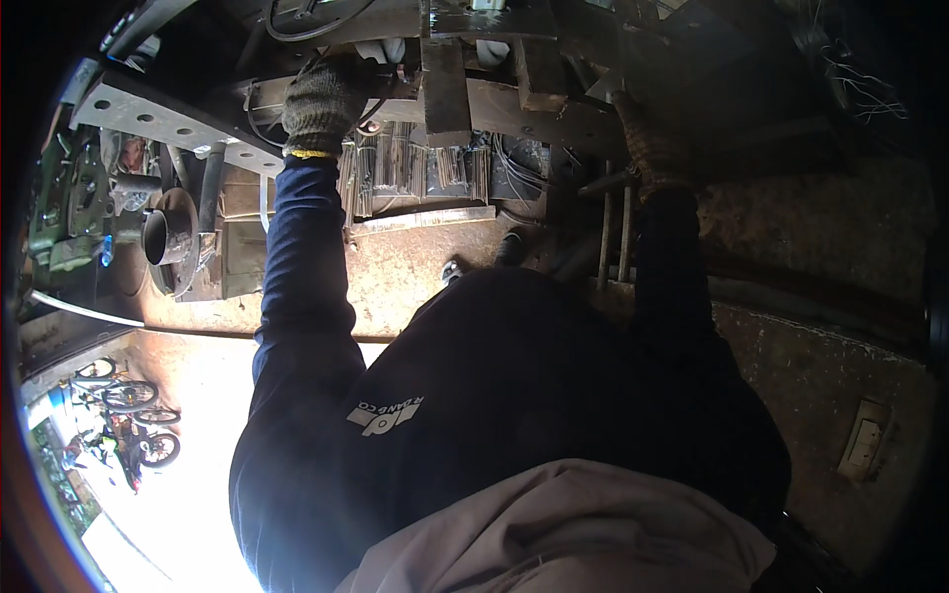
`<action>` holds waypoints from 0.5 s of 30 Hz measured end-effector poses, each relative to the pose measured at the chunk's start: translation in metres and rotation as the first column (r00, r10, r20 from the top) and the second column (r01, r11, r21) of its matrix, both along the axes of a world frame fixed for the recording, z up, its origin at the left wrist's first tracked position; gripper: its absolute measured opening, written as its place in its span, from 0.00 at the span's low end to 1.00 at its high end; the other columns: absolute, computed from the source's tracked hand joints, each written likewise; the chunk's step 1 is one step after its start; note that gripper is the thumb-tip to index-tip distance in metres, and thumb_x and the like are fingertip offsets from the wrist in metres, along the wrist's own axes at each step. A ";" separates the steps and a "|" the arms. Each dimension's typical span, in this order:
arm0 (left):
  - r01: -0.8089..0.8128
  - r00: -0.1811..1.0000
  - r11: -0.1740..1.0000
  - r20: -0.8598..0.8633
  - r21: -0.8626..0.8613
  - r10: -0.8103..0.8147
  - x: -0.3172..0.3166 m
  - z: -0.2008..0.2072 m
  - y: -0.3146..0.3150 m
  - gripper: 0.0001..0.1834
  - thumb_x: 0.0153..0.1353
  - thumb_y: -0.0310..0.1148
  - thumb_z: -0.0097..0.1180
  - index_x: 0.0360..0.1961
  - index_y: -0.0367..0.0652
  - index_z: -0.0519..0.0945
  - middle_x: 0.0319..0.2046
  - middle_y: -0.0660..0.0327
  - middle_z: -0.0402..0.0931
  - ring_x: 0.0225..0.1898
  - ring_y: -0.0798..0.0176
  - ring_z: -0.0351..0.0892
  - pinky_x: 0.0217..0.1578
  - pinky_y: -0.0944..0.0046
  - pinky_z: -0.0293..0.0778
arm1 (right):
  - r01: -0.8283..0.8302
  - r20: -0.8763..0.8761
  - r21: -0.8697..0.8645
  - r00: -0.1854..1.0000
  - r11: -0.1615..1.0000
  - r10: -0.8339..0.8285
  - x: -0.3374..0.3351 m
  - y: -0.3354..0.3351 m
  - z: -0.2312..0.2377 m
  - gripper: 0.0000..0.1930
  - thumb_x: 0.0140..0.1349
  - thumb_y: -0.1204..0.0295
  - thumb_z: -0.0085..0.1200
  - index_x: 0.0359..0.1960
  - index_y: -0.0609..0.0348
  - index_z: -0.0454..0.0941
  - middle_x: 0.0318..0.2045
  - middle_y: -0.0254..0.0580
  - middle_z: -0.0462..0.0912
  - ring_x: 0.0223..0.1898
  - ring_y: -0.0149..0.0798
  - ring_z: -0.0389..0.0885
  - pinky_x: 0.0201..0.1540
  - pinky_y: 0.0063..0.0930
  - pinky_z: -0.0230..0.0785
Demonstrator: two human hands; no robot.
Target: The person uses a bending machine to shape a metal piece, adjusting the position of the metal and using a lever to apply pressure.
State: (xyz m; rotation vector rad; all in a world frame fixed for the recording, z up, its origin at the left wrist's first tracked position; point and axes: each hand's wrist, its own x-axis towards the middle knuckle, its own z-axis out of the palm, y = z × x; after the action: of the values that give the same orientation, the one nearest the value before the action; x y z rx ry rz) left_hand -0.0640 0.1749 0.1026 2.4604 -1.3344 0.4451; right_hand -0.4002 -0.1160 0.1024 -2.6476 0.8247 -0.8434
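Observation:
My left hand (324, 104), in a grey knit work glove with a yellow cuff edge, is closed at the near edge of a dark metal workbench (494, 107). Its fingertips are hidden on the far side, and what they grip cannot be made out. A thin dark cable (263, 124) loops beside that glove. In deep shadow to the right, my gloved right hand (654, 148) reaches up by a small flat metal piece (605, 85). Its fingers are too dark to read. Between the hands, two thick steel bars (446, 94) (541, 77) lie across the bench.
Bundles of metal rods (400, 163) sit on a low rack below the bench. A perforated steel beam (168, 121) juts out at left, above a short wide pipe (170, 235). Two upright rods (615, 237) stand below my right hand. Bicycles (130, 397) are outside at lower left.

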 end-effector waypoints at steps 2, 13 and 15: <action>0.023 1.000 1.000 0.015 -0.006 -0.023 0.000 0.001 0.001 0.22 0.72 0.50 0.48 0.42 0.46 0.88 0.37 0.49 0.86 0.43 0.41 0.84 0.43 0.44 0.79 | -0.012 0.016 -0.019 1.000 1.000 0.013 0.000 -0.001 -0.001 0.33 0.67 0.46 0.61 0.67 0.52 0.75 0.67 0.44 0.76 0.69 0.49 0.70 0.72 0.42 0.60; -0.028 0.998 0.999 0.057 0.032 0.026 -0.004 0.005 0.000 0.19 0.64 0.55 0.57 0.44 0.57 0.89 0.46 0.60 0.86 0.48 0.49 0.84 0.47 0.52 0.79 | -0.046 0.008 0.020 0.999 0.999 0.046 -0.002 -0.008 -0.008 0.29 0.69 0.49 0.58 0.66 0.52 0.76 0.65 0.44 0.78 0.67 0.49 0.73 0.70 0.43 0.62; -0.026 0.997 1.000 0.068 0.008 0.025 0.000 0.000 0.001 0.20 0.64 0.55 0.57 0.45 0.56 0.89 0.46 0.59 0.86 0.48 0.48 0.84 0.47 0.52 0.79 | 0.000 -0.021 0.081 1.000 0.997 0.001 0.000 -0.006 -0.010 0.28 0.70 0.50 0.58 0.65 0.52 0.76 0.64 0.45 0.79 0.66 0.49 0.74 0.69 0.43 0.63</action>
State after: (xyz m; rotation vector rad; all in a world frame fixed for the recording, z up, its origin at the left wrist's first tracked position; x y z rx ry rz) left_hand -0.0645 0.1759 0.1031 2.4924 -1.3352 0.5346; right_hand -0.4006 -0.1223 0.0919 -2.5900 0.8451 -0.7665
